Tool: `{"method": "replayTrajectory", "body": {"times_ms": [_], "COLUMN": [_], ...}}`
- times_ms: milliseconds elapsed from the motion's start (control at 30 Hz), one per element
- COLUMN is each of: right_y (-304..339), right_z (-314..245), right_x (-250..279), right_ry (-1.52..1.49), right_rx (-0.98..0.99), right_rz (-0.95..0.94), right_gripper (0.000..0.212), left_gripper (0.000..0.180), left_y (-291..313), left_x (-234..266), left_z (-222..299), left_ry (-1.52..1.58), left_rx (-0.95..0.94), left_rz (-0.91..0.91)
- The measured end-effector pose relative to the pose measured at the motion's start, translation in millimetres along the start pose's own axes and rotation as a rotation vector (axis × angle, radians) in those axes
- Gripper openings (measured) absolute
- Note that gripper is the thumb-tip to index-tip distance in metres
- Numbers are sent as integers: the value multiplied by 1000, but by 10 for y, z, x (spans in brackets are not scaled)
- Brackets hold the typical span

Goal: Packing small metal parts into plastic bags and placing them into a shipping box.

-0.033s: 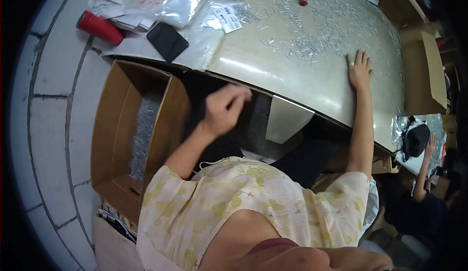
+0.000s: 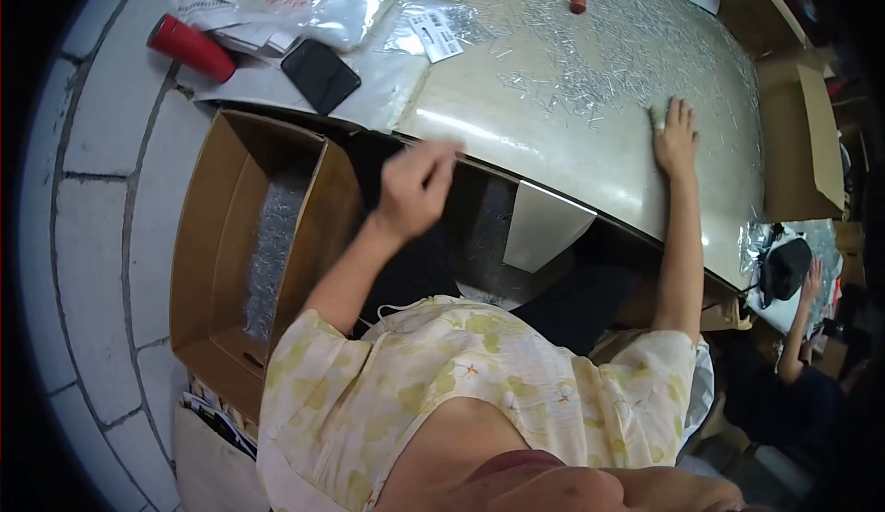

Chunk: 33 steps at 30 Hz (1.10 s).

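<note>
My left hand hovers by the front edge of the pale table, fingers curled and thumb and forefinger brought together. The fingertips are blurred, and whatever they may hold is too small to make out. My right hand rests flat on the tabletop with its fingers a little apart and nothing in it. Beyond and left of it, many thin, shiny, needle-like pieces lie scattered. Left of my left arm stands an open cardboard box, with a heap of small shiny pieces inside.
A black phone, red cylinder, clear plastic bags and a label card lie at far left. A red-tipped dark tool is at the back. Another cardboard box borders the right; a co-worker's hand is beyond.
My left hand has moved slightly left and up toward the table edge, still curled. My right hand stays flat on the table.
</note>
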State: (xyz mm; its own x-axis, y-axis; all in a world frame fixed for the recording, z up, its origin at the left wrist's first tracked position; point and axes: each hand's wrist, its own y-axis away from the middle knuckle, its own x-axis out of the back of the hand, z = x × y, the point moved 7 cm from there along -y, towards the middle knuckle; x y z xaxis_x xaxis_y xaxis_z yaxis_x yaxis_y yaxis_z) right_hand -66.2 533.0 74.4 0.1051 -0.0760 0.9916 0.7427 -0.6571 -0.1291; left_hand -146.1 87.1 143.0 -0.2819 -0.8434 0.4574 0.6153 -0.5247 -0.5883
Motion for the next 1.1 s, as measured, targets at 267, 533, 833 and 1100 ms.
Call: {"method": "replayTrajectory", "body": {"times_ms": [267, 533, 833, 1100], "right_y": [551, 672, 713, 713], "right_z": [-658, -621, -638, -652], "right_x": [43, 168, 176, 206], "right_ry": [-128, -179, -202, -207], "right_rx": [279, 291, 321, 306], "right_rz": [39, 23, 25, 73], "right_gripper": [66, 64, 66, 66], "left_gripper": [57, 41, 34, 14], "left_y": [-504, -301, -270, -350], "left_x": [-18, -43, 24, 17], "left_z": [-1153, -740, -774, -852], "left_ry": [-674, -633, -248, -217], "left_rx": [123, 8, 171, 75], "left_rz": [-178, -113, -212, -92]}}
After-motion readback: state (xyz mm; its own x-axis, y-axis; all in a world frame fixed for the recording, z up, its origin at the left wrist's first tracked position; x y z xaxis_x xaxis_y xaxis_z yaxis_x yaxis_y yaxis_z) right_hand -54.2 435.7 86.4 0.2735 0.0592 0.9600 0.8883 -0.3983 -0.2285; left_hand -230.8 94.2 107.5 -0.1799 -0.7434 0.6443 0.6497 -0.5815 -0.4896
